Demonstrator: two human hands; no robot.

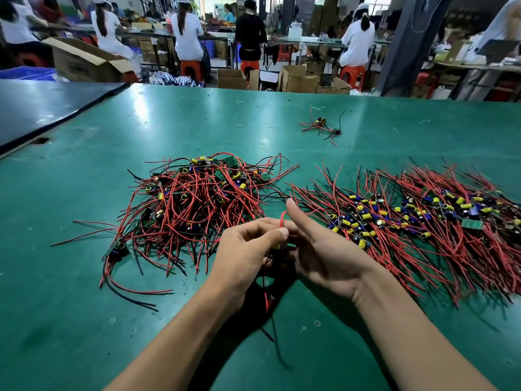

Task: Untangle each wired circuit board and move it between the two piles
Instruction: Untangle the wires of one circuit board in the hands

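The left hand (248,249) is curled, thumb and fingers pinching one wired board (282,220) just in front of the tangled pile (197,201). A red loop of the board's wire stands up by the thumb, and more wire hangs below. The right hand (324,249) meets it palm-inward with one digit straight up. Its other fingers are hidden, so I cannot tell whether it grips.

Just right of the tangled pile lies the sorted pile (423,218), larger and combed in rows. By that, the job looks past halfway, though the knotted heap is still thick. A few stray boards (321,127) sit well behind the tangled pile, to its right.

Far behind the tangled pile, past the table (84,320), stand open cardboard boxes (298,80). Their contents do not show.
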